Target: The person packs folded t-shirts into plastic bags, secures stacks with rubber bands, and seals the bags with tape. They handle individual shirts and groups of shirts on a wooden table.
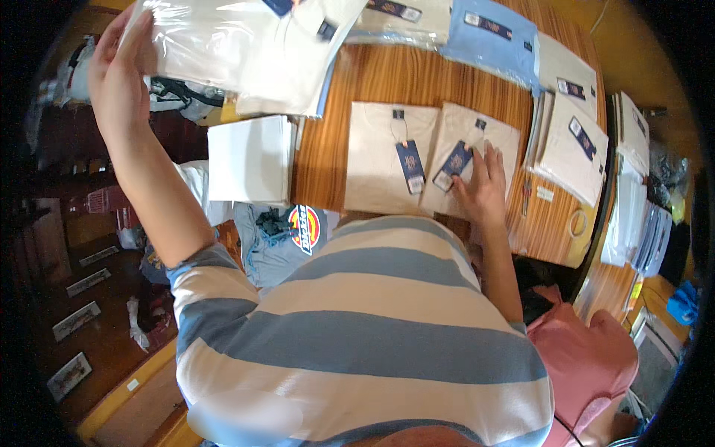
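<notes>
Two folded beige garments [376, 160] lie side by side on the table in front of me, each with a dark blue hang tag [410, 165] on a string. My right hand [485, 186] rests on the right garment [491, 138]. Its fingers are spread, with the thumb at the edge of that garment's tag [453, 165]. Far out at the upper left, my left hand [125, 78] grips the edge of a clear plastic bag [197, 41]. This bag lies over a pile of pale folded garments [287, 82]; part of it is cut off by the picture's edge.
A stack of white sheets [249, 160] sits at the table's left edge. Bagged garments, one of them blue [491, 45], line the far side. At right are a pile of beige garments [570, 149], a tape roll [578, 223] and a small red-handled tool [526, 197]. A person in pink [577, 350] is nearby.
</notes>
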A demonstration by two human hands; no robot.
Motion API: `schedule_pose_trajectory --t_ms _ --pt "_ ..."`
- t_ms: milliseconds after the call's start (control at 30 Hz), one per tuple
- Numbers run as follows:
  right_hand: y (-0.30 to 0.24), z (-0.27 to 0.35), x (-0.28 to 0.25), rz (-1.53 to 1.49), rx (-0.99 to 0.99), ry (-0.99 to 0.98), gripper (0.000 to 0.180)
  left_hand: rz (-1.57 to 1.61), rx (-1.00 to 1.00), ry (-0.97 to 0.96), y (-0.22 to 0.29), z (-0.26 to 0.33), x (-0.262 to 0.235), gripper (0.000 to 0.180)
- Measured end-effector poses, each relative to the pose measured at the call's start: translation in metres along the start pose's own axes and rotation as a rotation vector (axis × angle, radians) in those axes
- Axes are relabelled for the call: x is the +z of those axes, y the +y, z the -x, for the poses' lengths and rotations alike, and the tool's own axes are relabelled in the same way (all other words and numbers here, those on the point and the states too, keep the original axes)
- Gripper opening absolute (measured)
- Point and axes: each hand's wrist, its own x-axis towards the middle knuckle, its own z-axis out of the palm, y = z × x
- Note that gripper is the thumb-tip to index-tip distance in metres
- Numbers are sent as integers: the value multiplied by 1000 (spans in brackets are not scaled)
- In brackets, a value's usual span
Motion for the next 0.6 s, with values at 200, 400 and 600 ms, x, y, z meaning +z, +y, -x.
schedule_pose_trajectory --t_ms 200,400,600 --pt "28 7 10 74 -94 3 76 510 -309 309 -20 111 23 40" --pt "46 2 -19 81 -183 -142 85 123 -339 170 -17 159 12 37" --pt "36 9 -1 104 -183 -79 91 -118 -261 149 6 165 13 35"
